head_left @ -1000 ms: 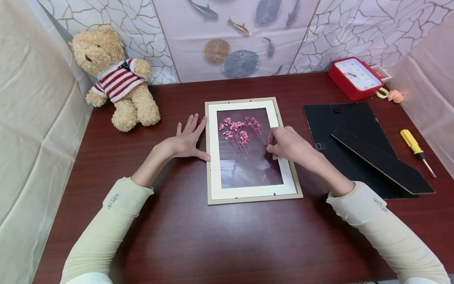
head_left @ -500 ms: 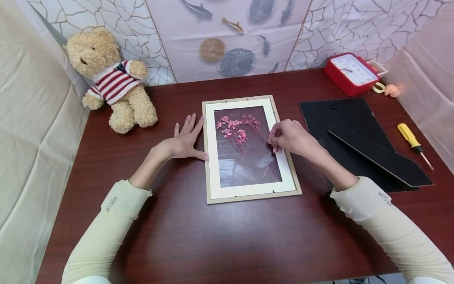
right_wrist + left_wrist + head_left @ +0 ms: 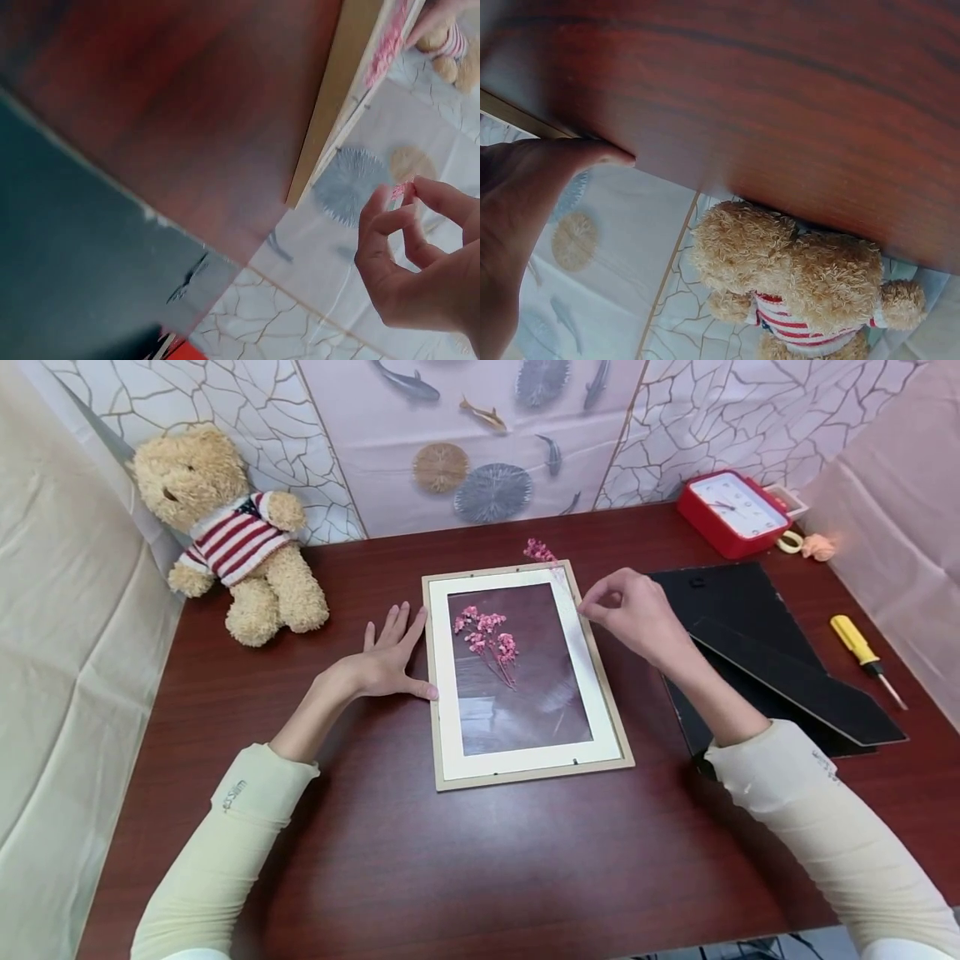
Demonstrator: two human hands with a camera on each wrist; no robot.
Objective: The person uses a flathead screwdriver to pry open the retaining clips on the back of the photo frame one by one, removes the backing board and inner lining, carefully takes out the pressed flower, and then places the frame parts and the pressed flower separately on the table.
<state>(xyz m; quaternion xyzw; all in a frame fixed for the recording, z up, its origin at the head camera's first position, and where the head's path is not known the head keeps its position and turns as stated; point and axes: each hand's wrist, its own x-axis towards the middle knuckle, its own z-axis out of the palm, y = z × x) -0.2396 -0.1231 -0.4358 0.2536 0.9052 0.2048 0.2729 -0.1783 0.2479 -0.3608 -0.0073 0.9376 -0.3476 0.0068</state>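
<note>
A picture frame with a light wooden edge and a white mat lies on the brown table. Several pink dried flowers rest on its dark, shiny pane. My left hand lies spread at the frame's left side, thumb and fingertips touching the edge. Over the frame's right edge, my right hand pinches a pink dried flower sprig by its thin stem. The sprig's bloom hangs past the frame's top right corner. In the right wrist view, a bit of the pink sprig shows between thumb and fingertips.
A black backing board with a stand leg lies right of the frame. Beyond it are a yellow screwdriver and a red clock. A teddy bear sits at the back left.
My right hand has moved up and to the right, lifting one flower sprig off the pane toward the frame's top right corner. The left hand has stayed on the edge.
</note>
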